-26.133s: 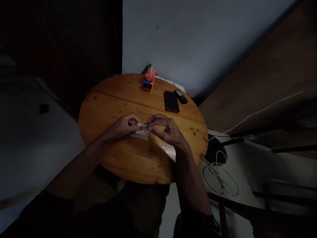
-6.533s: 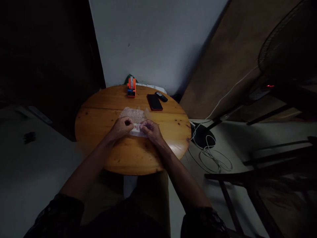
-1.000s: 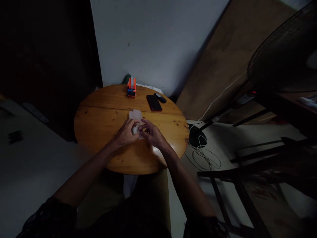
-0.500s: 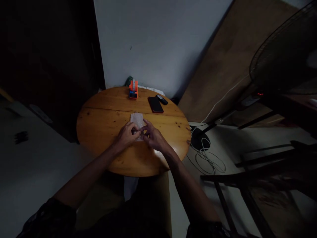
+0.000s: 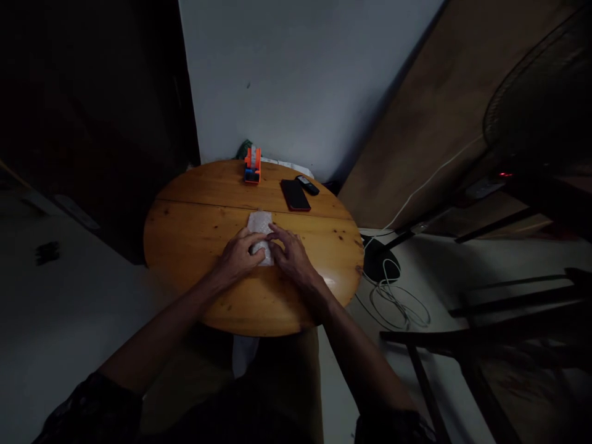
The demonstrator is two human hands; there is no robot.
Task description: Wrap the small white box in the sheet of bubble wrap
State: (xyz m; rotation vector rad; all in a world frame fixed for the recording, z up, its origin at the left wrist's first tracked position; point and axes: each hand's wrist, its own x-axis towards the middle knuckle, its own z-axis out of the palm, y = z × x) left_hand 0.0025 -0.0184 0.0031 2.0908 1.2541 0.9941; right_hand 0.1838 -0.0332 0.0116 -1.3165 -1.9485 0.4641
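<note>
1. Your bubble-wrap packet (image 5: 260,221) lies flat on the counter (image 5: 194,231), near its middle, between and under your fingers. It is whitish, see-through in parts and roughly oblong, its far end showing beyond your fingertips; what is inside, if anything, is too dim to tell.
2. Your left hand (image 5: 240,254) rests on its left side, fingers bent, thumb across the near part. Your right hand (image 5: 291,254) meets it from the right, fingers curled at its edge. Whether either one grips or merely presses, you cannot tell.
3. The counter beneath is round, varnished wood with dark knots and a seam across its far half.
4. Beyond the seam you have one orange tape dispenser (image 5: 252,166), one flat black slab (image 5: 295,195) with a red edge, and one dark handset (image 5: 308,185) just beside the slab.
5. Around you the room is dim: a pale wall (image 5: 300,80) ahead, one brown panel (image 5: 407,111) and one fan (image 5: 541,92) rightward, loops of white cable (image 5: 387,283) on the floor (image 5: 342,370).
</note>
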